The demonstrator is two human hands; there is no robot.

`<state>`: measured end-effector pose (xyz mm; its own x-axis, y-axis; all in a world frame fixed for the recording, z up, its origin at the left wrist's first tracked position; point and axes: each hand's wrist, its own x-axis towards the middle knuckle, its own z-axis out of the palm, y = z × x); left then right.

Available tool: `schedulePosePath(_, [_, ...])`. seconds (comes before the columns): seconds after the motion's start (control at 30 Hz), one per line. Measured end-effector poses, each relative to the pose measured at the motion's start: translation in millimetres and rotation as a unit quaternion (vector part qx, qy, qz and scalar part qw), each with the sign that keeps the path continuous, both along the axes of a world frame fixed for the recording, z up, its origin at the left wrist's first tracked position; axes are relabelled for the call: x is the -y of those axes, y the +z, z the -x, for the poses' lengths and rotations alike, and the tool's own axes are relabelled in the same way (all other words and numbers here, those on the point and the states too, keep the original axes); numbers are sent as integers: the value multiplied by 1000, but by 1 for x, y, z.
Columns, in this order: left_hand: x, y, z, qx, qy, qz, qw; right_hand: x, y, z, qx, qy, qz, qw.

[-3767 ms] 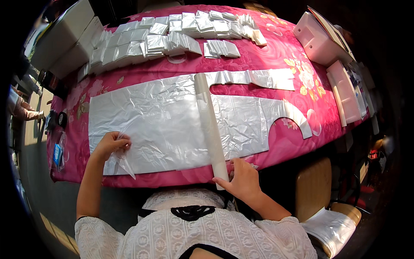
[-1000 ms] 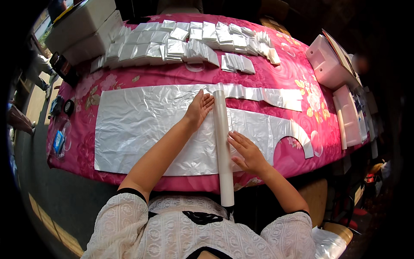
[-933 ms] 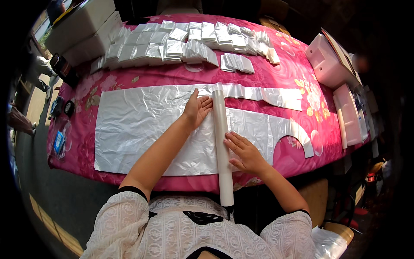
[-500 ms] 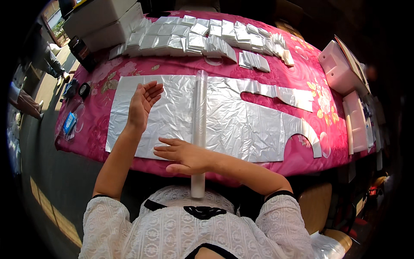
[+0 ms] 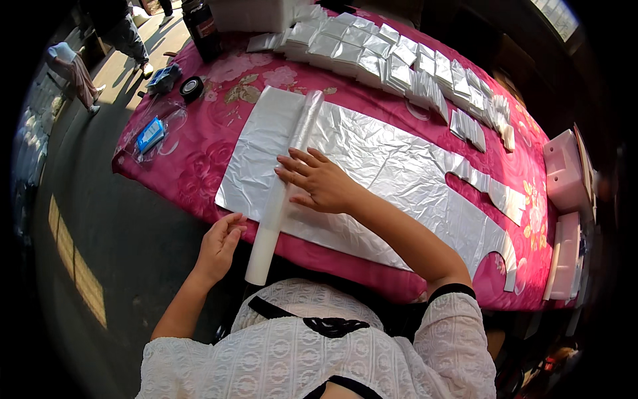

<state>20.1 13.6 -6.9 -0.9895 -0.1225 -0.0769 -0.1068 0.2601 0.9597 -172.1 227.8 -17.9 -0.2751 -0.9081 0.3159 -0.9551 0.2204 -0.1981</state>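
A shiny white plastic sheet (image 5: 372,166), cut like an apron with strap ends at the right, lies flat on the table. Across its left part rests a roll of clear film (image 5: 269,226), slanted, its near end jutting past the table edge toward me. My right hand (image 5: 322,181) lies spread over the roll's middle, fingers apart, palm down. Beside the sheet's near left edge is my left hand (image 5: 219,249), its fingers loosely bent and the thumb apart; nothing shows in it.
Folded white plastic packs (image 5: 359,50) stand in rows along the far side of the pink flowered tablecloth (image 5: 193,156). A blue packet (image 5: 151,135), black tape roll (image 5: 191,88) and dark jar (image 5: 201,30) sit at left. Pink foam boxes (image 5: 565,166) stand right. People's legs (image 5: 126,40) show beyond.
My left hand has come down from above the sheet to its near left edge. My right hand has moved onto the roll. The roll now slants and lies farther left on the sheet; the view has turned.
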Motion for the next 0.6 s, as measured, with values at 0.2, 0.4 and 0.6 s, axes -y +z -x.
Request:
schedulePosePath(0.2, [-14, 3, -7, -3, 55, 311, 949, 118, -3, 3, 49, -23, -62, 997])
schedulePosePath(0.4, [9, 3, -2, 128, 48, 132, 982, 166, -23, -15, 118, -286, 266, 913])
schedulePosePath(0.6, [-10, 15, -1, 136, -117, -445, 878, 112, 34, -4, 759, -63, 472, 445])
